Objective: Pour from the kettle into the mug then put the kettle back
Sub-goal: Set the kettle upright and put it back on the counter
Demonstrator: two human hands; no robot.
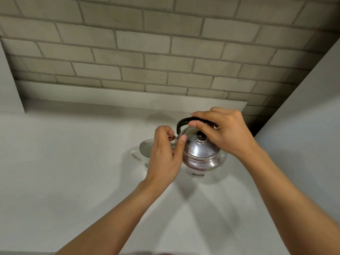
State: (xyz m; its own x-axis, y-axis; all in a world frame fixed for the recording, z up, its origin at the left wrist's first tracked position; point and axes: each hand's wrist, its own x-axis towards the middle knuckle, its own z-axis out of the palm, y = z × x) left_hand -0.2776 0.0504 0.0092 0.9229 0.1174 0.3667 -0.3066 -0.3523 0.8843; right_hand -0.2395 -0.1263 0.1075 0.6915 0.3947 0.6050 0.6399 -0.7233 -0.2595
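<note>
A glass kettle (202, 161) with a shiny steel lid and a black arched handle stands on the white counter (73, 172). My right hand (224, 131) reaches over it from the right, fingers wrapped around the handle's top. My left hand (165, 153) is at the kettle's left side, thumb and fingers touching the handle's left end near the spout. Just left of the kettle stands a white mug (142, 153), its handle pointing left, partly hidden behind my left hand.
A pale brick wall (165, 52) rises behind the counter above a low white ledge (128, 96). A white panel (303, 126) closes off the right side, and another white block (9, 89) stands at the far left.
</note>
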